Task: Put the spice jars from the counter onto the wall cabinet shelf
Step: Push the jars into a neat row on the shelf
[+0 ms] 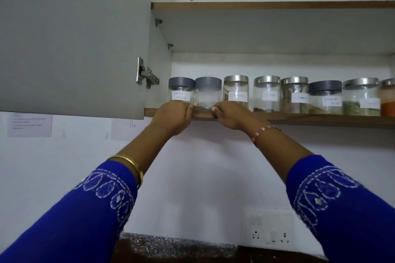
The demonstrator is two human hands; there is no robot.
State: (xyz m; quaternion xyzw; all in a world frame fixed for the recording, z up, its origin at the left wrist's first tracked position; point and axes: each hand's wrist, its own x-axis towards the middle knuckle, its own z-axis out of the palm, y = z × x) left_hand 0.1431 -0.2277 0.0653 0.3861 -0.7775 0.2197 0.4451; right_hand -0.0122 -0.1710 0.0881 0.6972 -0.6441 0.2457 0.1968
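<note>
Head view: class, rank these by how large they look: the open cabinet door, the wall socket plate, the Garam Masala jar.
1. Cabinet door, by far the largest, though it also hangs nearest the camera.
2. Socket plate.
3. Garam Masala jar, partly hidden by the left hand.

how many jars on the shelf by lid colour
dark grey lids: 3, first, second, third
silver metal lids: 5, first, second, third, fourth, fifth, cut off by the frame edge
total: 8 jars
</note>
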